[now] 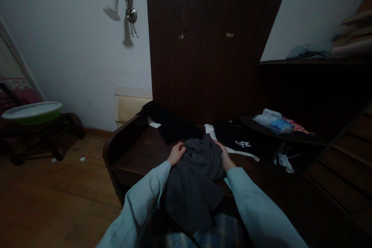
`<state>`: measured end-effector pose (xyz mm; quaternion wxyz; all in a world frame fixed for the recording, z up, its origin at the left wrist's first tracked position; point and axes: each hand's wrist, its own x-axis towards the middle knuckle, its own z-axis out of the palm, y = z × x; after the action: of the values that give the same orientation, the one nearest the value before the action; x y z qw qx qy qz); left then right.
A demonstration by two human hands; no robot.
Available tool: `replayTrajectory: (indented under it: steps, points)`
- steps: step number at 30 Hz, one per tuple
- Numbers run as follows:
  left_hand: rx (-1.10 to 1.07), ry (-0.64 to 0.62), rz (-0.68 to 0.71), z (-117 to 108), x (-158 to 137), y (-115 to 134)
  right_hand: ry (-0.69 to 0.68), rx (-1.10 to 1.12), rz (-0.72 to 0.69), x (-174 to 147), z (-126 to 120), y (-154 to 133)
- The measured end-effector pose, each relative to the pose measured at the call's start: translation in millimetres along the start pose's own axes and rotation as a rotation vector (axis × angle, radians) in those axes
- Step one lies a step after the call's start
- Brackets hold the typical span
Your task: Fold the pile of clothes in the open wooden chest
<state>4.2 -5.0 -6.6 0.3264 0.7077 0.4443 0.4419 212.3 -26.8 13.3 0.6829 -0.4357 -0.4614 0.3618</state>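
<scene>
A crumpled dark grey cloth garment [194, 180] hangs between my hands, its lower part falling over the front edge of the dark wooden desk [130, 153] towards my lap. On its left side my left hand [176, 154] pinches the fabric. My right hand [224, 155] grips the opposite side, its fingers partly hidden by the folds. Behind the garment lies a black piece of clothing [177, 126]. To the right is another black garment with white lettering [242, 139] and a white edge. What kind of garment I hold cannot be made out.
A tall dark board [206, 46] rises behind the desk. At right, a small shelf [252, 124] carries plastic packages [273, 120]. A green and white basin [35, 112] rests on a stool at left. A wall lamp [112, 7] hangs above.
</scene>
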Motion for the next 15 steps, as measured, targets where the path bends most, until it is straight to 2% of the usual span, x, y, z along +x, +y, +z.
replayTrajectory:
  steps: [2, 4, 5, 7, 9, 12, 15]
  points:
    - [0.013, 0.116, -0.001, -3, -1, 2, -0.049, 0.073, 0.158, 1, -1, -1]
    - [0.03, 0.29, -0.008, -8, -2, 4, -0.09, 0.154, 0.311, 2, -3, -2]
    - [0.033, 0.385, -0.015, -11, -2, 5, -0.082, 0.164, 0.342, 1, -3, -2]
    - [0.033, 0.549, -0.01, -17, -3, 6, -0.029, 0.096, 0.309, -6, -3, -4]
    - [0.065, 0.644, 0.033, -20, -5, 9, -0.013, -0.041, 0.259, -18, 0, -4]
    - [0.136, 0.654, 0.15, -19, -11, 15, -0.113, -0.227, 0.22, -39, 7, -1]
    - [0.082, 0.54, 0.144, -17, -20, 22, -0.146, -0.32, 0.194, -50, 7, 6]
